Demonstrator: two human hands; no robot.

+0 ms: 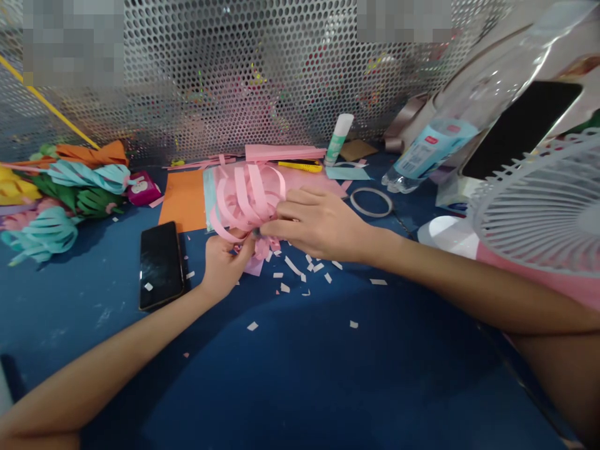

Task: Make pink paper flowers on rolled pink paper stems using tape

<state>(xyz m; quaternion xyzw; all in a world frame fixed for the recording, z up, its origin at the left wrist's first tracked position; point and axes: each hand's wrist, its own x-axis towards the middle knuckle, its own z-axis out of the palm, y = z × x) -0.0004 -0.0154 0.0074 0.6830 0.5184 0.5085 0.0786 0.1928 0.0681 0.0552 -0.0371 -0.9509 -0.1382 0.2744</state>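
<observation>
At 9 o'clock, got a heap of paper bows [84, 178]. Just off centre toward 10, pinching the pink paper loops [257, 194] at the base with the left hand [222, 259], holding the right hand [321, 225] curled alongside, can't tell that grip. Looks like gathering the base; probably calls next for a snug pinch. At 2, a clear bottle [431, 147].

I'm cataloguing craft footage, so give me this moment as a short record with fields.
left hand: pinches the base of the pink paper loops
right hand: at the same base, grip partly hidden
surface: blue table with white paper scraps
to the left: black phone, orange sheet
behind: yellow cutter, glue stick
to the right: clear bottle, white fan
</observation>
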